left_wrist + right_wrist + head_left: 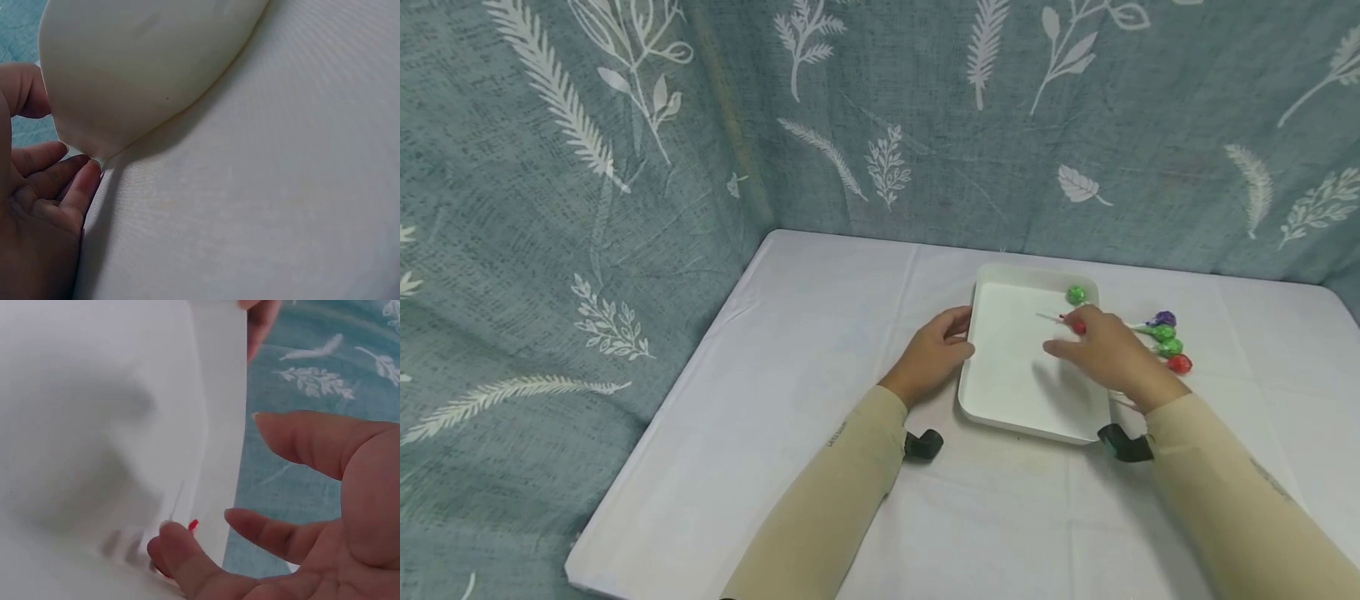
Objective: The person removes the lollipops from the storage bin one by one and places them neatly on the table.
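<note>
A white tray (1022, 358) lies on the table. My left hand (931, 354) touches its left side wall, thumb and fingers spread along it; in the left wrist view the fingertips (92, 165) meet the tray's lower edge. Over the tray's right side hovers my right hand (1108, 350), thumb well apart from the fingers. Beneath its fingertips is a red lollipop (1078, 327), its white stick pointing left; the right wrist view shows it mostly hidden behind the fingers (187, 553). A green-wrapped lollipop (1077, 294) sits at the tray's far right corner.
Right of the tray, more lollipops lie on the white-covered table (820, 333): a purple one (1163, 318), two green ones (1170, 347) and a red one (1180, 363), partly behind the right hand. A patterned blue-green curtain (880, 100) hangs behind and at left.
</note>
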The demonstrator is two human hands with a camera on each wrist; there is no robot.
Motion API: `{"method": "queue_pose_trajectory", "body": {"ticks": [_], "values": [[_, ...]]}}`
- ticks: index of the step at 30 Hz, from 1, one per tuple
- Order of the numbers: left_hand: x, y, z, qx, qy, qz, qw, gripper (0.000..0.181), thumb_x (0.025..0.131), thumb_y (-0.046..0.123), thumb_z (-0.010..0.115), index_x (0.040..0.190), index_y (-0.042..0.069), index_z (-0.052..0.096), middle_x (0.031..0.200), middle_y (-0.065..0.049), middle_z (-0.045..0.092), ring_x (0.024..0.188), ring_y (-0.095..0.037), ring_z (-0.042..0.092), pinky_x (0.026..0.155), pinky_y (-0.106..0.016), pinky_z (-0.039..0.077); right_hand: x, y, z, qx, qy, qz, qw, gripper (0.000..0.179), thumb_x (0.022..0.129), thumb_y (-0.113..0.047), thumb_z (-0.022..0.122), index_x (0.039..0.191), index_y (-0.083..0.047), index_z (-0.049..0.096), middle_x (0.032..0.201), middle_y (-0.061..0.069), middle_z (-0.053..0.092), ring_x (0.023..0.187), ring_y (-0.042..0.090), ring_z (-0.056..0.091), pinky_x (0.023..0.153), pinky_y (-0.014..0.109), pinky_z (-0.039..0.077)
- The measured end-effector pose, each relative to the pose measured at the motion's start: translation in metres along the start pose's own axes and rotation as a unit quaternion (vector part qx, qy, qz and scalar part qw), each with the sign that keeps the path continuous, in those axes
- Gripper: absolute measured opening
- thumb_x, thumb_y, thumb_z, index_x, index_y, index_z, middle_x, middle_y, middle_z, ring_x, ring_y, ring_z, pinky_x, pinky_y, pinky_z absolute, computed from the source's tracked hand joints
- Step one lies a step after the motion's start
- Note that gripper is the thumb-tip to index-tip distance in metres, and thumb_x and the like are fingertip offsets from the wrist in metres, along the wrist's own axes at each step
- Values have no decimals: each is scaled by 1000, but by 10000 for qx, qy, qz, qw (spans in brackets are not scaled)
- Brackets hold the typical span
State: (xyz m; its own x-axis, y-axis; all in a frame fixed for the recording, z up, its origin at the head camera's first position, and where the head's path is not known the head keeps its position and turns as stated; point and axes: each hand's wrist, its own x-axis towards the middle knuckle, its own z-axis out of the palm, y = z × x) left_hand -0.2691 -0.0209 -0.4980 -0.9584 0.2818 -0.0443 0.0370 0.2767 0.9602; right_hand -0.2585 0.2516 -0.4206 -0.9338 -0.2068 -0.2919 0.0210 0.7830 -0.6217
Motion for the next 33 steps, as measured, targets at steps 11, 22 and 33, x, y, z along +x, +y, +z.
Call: {"method": "queue_pose_trajectory", "body": {"ticks": [11,22,33], "values": [[-1,0,0,40,16,12,10000,65,101,14,63,164,10,48,157,-8,58,130,-17,64,110,-30,51,9,-1,3,-19,-65,-268,9996,75,106,-34,70,152,18,42,148,41,44,136,57,46,112,73,41],[-1,1,-1,52,30,-26,10000,66,100,15,63,164,11,49,157,-7,58,129,-19,64,111,-34,52,13,4,14,68,-144,-752,9970,43,104,-20,74,134,9,63,128,25,61,114,40,57,96,58,52],[-1,1,1,189,61,-49,9998,65,100,16,62,164,11,49,158,-7,57,130,-18,64,110,-32,51,11,5,24,-80,-406,-819,9958,21,101,-12,74,119,-2,71,113,14,70,104,34,64,94,54,55]]}}
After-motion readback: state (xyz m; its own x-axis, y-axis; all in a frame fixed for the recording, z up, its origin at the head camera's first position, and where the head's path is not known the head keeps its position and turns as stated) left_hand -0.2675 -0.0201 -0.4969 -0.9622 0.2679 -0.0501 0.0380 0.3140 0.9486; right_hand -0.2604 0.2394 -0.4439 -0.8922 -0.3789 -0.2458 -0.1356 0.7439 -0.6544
